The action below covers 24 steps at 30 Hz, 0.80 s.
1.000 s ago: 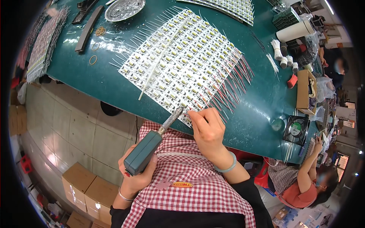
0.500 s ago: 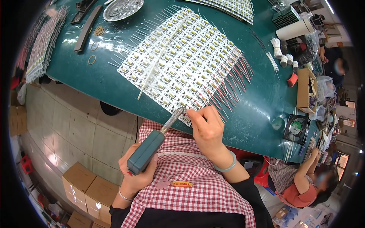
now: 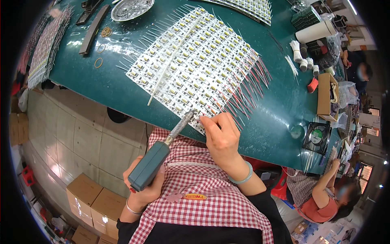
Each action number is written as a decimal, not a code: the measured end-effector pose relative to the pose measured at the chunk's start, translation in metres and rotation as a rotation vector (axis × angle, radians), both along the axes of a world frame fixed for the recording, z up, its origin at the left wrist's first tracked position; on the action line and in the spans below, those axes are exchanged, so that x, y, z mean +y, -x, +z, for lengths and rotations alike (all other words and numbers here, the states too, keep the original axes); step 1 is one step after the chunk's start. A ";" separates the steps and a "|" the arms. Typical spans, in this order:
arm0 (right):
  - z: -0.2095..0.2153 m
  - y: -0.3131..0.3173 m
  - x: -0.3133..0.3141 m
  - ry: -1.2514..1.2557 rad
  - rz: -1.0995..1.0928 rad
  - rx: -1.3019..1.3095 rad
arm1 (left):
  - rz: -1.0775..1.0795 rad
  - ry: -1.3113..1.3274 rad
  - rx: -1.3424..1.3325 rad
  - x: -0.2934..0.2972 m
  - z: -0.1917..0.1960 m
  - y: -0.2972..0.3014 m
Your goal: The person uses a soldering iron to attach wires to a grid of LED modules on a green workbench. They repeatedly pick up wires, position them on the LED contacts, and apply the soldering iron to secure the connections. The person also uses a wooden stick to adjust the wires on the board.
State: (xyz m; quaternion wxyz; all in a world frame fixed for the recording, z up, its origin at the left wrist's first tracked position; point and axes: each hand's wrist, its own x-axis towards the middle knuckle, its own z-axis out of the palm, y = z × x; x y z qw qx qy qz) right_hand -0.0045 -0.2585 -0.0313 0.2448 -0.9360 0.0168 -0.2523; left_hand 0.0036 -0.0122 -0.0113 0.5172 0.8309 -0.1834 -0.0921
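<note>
My left hand (image 3: 143,183) is wrapped round the green handle of a soldering iron (image 3: 149,166). The iron's metal barrel slants up and to the right, its tip at the near corner of a panel of white circuit boards (image 3: 183,69). Rows of small yellow-green parts cover the panel, and red and white wires (image 3: 248,89) stick out along its right side. Close by the tip, my right hand (image 3: 223,136) is pinched at the panel's near edge; what sits between its fingertips is too small to make out. A pale thin stick (image 3: 168,69) lies across the boards.
On the green table (image 3: 101,91) are a metal dish (image 3: 131,9), rubber bands (image 3: 98,63), a dark curved bar (image 3: 94,30), wire bundles (image 3: 296,51) and a small fan (image 3: 317,138). More wired panels (image 3: 48,49) lie far left. Another person (image 3: 325,199) sits at the right.
The soldering iron's handle and my left hand have shifted a little left and toward me. Its tip sits slightly farther up and left. My right hand has barely moved.
</note>
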 end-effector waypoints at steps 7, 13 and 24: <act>-0.001 0.000 0.001 0.002 -0.013 -0.004 | 0.014 0.003 -0.030 -0.004 0.010 -0.005; -0.001 0.000 0.001 0.005 -0.014 0.000 | -0.035 0.021 0.038 -0.007 0.011 -0.007; -0.002 0.002 0.003 -0.008 -0.024 0.000 | -0.058 -0.023 -0.007 -0.011 0.012 -0.008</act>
